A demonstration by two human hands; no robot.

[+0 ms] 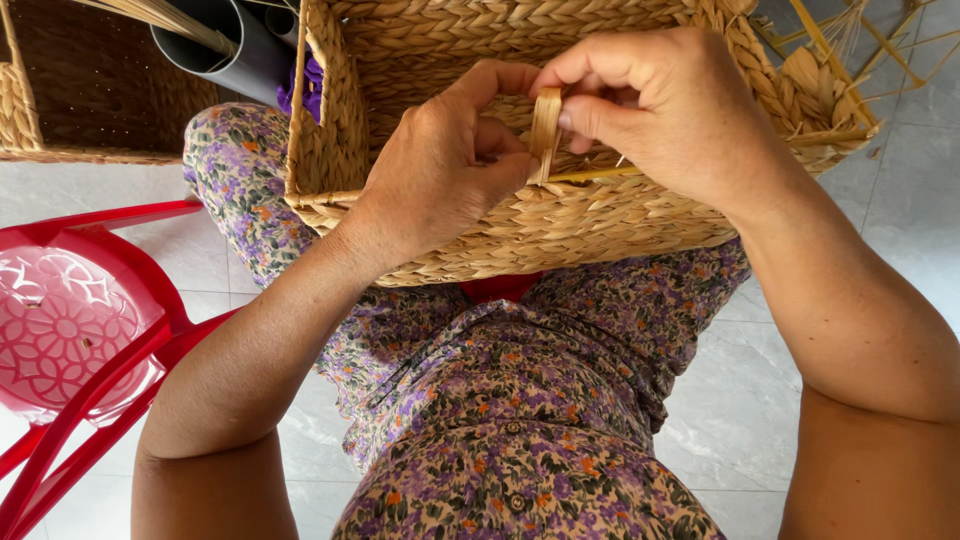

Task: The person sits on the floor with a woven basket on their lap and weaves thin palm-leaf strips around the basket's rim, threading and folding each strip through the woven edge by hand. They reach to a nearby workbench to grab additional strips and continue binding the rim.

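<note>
We work at the woven basket (520, 230) rim on our lap.
Our left hand (440, 165) and right hand (670, 110) pinch a flat straw strip (545, 125) with closed fingers; a red chair (80, 330) crowds our left, open tiled floor (900, 200) lies right.

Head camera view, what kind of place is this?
Probably a home or small workshop for basket weaving: both hands work a straw strip into a woven basket on the lap, with a red plastic stool on the tiled floor.

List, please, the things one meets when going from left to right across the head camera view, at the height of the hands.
red plastic chair → left hand → flat straw strip pinched between both hands → right hand → loose unwoven ends at the corner of the woven basket → grey tiled floor.
</note>
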